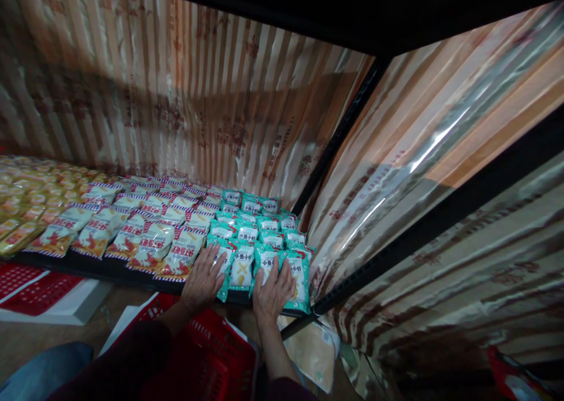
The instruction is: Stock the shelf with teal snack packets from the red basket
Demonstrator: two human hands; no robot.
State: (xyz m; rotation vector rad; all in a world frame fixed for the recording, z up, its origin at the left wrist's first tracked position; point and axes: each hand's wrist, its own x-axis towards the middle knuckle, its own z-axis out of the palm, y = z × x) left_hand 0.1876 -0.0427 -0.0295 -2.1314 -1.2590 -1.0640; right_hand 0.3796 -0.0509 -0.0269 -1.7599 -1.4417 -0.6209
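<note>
Rows of teal snack bags (242, 264) stand at the right end of a black shelf (110, 270). My left hand (203, 279) lies with fingers outstretched on the front left teal bag, close to the white and orange snack bags (147, 241). On the front right teal bags rests my right hand (274, 292), its fingers spread and flat against the packs. Neither hand is wrapped round a bag. The hands cover parts of the bags under them.
Yellow packs (39, 192) fill the shelf's left part. A red basket (211, 354) sits below, another red basket (39, 286) at the left. Black shelf posts (343, 128) rise at the right, with striped sheeting (185, 84) behind. A beige package (311, 351) lies underneath.
</note>
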